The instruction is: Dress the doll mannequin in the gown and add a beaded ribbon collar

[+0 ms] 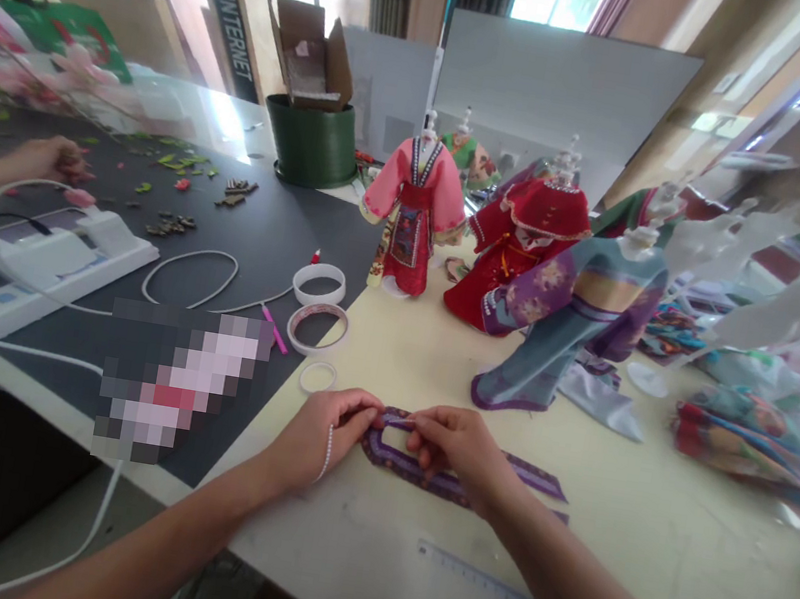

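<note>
The left forearm (182, 523) and right forearm (599, 579), in the lower half of the frame, are bare to the frame's edges. The left hand (322, 434), just left of lower centre, wears 1 bracelet (328, 452): 1 strand of small, round, pearly white beads. The right hand (457, 445), right of lower centre, is bare at the wrist.

Trim (407, 469) between ruler (477, 577) and gowns (584, 314)

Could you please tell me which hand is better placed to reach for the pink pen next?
Probably the left hand: it is nearer the pink pen, while the right hand sits farther off. Both hands are at the purple strip, though.
</note>
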`<state>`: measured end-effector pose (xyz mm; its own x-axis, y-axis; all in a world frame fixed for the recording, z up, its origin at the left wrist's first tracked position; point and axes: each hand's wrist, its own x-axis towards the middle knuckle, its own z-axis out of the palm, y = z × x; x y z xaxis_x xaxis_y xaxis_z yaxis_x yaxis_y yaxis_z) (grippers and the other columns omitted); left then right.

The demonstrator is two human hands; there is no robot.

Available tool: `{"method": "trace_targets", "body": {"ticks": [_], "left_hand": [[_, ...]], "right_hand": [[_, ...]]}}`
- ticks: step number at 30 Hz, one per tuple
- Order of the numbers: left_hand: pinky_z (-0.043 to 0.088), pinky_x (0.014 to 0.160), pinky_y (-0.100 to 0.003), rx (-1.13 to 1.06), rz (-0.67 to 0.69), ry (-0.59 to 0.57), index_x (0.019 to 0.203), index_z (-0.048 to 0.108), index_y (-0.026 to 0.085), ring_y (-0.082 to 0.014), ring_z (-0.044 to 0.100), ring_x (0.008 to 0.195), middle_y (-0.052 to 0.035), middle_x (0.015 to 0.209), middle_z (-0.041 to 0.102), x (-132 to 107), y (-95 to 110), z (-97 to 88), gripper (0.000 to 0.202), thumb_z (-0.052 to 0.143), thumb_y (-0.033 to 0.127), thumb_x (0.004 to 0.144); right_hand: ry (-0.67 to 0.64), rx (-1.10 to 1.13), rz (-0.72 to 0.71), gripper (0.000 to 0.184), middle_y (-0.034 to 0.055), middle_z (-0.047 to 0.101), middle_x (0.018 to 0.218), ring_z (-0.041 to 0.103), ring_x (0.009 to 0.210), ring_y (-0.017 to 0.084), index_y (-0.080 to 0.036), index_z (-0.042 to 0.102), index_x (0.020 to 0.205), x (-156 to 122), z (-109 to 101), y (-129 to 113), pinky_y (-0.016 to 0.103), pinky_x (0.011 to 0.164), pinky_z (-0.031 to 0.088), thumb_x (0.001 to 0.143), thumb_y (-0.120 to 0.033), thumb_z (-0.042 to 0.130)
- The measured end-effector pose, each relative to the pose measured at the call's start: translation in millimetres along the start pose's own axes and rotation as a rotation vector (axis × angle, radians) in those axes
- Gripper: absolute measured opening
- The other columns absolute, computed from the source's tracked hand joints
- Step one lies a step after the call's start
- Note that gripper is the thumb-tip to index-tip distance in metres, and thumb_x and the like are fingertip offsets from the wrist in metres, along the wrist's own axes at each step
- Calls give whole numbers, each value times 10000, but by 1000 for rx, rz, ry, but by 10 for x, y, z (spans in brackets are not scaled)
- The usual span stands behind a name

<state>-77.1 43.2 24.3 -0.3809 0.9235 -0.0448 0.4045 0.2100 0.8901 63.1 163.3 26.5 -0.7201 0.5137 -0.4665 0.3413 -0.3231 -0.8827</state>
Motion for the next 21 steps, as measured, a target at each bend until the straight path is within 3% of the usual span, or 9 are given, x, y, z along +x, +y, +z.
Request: {"method": "trace_targets", "body": {"ticks": [21], "left_hand": [[451,662,-247,3,3,3,856,644,166,-164,607,724,-27,796,681,-6,-6,6,228,461,298,828]], "right_hand": [[12,-16,-11,139,12,596,600,479,427,67,-128,590,649,-3,-25,15,182,391,421,757,-203,542]]}}
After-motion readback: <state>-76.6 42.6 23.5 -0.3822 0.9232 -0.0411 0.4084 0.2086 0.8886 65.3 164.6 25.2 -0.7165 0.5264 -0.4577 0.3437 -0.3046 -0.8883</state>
